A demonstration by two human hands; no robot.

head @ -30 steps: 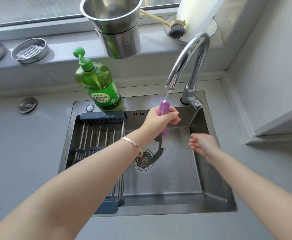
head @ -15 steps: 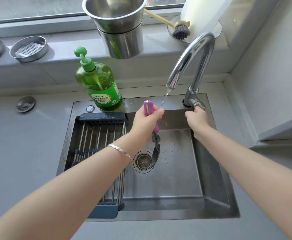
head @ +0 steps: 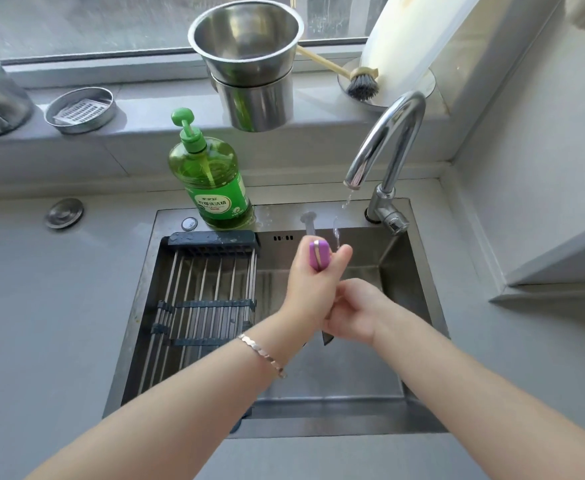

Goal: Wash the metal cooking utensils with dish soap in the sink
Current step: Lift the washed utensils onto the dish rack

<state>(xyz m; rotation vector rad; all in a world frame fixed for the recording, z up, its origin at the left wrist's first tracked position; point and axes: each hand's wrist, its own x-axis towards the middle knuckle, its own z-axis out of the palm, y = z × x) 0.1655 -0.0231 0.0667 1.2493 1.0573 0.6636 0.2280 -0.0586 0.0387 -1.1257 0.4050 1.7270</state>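
Note:
My left hand [head: 313, 289] grips a purple-handled metal utensil [head: 319, 256] upright over the steel sink [head: 419, 299], handle end up. Its dark metal tip [head: 328, 338] pokes out below my hands. My right hand [head: 353, 315] is wrapped around the utensil's lower metal part, pressed against my left hand. The chrome tap [head: 384, 140] stands behind them, with only a thin trickle dripping from its spout. A green dish soap bottle [head: 211, 181] with a pump sits on the sink's back rim.
A roll-up drying rack [head: 201, 303] covers the sink's left half. On the windowsill stand two stacked steel pots [head: 253, 64], a round steel soap dish [head: 81, 110], a dish brush [head: 360, 83] and a white roll. A drain plug [head: 64, 213] lies on the grey counter.
My right hand left the tap lever and came down onto the utensil's metal part below my left hand. The water stream has shrunk to a trickle.

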